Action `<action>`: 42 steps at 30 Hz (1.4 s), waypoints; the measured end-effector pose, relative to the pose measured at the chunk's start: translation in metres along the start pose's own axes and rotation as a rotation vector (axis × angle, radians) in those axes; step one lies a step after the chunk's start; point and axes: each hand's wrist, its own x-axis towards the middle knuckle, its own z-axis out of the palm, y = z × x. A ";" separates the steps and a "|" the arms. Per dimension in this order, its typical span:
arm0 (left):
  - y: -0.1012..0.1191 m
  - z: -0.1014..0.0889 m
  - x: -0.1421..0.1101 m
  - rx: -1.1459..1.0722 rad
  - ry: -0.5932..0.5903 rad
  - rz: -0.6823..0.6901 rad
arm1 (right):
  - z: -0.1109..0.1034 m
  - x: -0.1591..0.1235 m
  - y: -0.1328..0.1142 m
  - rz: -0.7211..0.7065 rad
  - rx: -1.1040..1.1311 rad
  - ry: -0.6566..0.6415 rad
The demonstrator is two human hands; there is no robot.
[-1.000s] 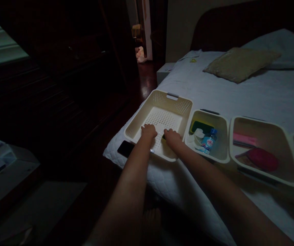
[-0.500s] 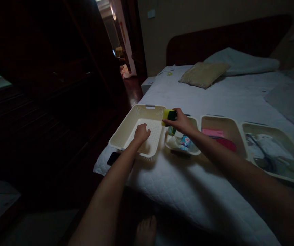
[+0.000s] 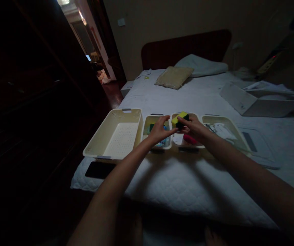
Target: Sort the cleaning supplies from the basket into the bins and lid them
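- My right hand (image 3: 191, 128) pinches a sponge (image 3: 181, 119) between thumb and fingers, straight ahead of me, above the third basket (image 3: 185, 113) from my left.
- The sponge is a yellow foam block with a dark green scouring layer. It looks light and soft, so it should squash under a firm grip, and its rough layer may give my fingers some purchase. Its long sides look easiest to hold.
- My left hand (image 3: 159, 130) is open, fingers stretched toward the sponge. My hands are nearly together, but I cannot tell whether my left fingertips (image 3: 174, 130) touch it.
- Under my left hand, a small basket (image 3: 149, 118) holds a water bottle (image 3: 164, 141).
- Left of that hand sits a large basket (image 3: 111, 128), with a phone (image 3: 100, 169) lying on the bed nearer me.
- Right of my right hand, another basket (image 3: 235, 131) holds a white cloth (image 3: 221, 131).
- Since the earlier frame, my left hand has left the large basket and come across to my right hand – the sponge now sits between them.
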 end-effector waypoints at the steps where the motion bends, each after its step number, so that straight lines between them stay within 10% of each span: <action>1: 0.005 0.009 0.002 -0.062 0.004 -0.014 | -0.004 -0.003 0.000 0.010 0.006 0.005; 7: 0.022 0.039 0.009 -0.208 0.003 -0.052 | -0.012 -0.024 -0.008 0.067 -0.099 0.045; 20: 0.029 0.036 0.007 -0.632 -0.076 -0.394 | -0.062 -0.039 -0.048 0.056 -0.360 0.150; 30: 0.036 0.036 0.000 -0.682 -0.326 -0.419 | -0.071 -0.038 -0.046 -0.094 -0.643 -0.091; 42: 0.032 0.037 0.000 -0.946 -0.172 -0.572 | -0.072 -0.047 -0.026 0.091 -0.455 -0.100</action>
